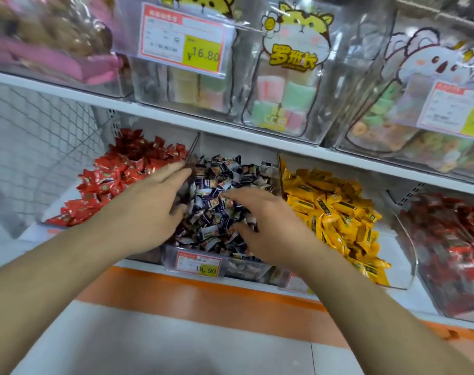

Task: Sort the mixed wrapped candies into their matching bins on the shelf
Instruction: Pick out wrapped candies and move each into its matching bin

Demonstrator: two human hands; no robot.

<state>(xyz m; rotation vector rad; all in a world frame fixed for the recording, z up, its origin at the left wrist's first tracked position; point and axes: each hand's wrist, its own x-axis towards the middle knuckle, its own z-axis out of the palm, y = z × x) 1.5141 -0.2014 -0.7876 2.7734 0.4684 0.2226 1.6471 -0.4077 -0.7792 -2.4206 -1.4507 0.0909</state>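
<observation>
Reaching both hands into the middle bin [173,257] of dark-wrapped candies [219,207].

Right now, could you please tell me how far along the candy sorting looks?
The red-wrapped candies and the yellow-wrapped candies each look uniform in their clear bins. In hand: the left hand and right hand are spread over the dark purple-and-white wrapped candies in the middle bin, gripping nothing visible. Any strays buried there remain.

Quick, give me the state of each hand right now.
Left hand: open, fingers spread over the divider beside the dark-wrapped candies, holding nothing visible.
Right hand: fingers curled down into the same candies; a grasp cannot be told.
</observation>
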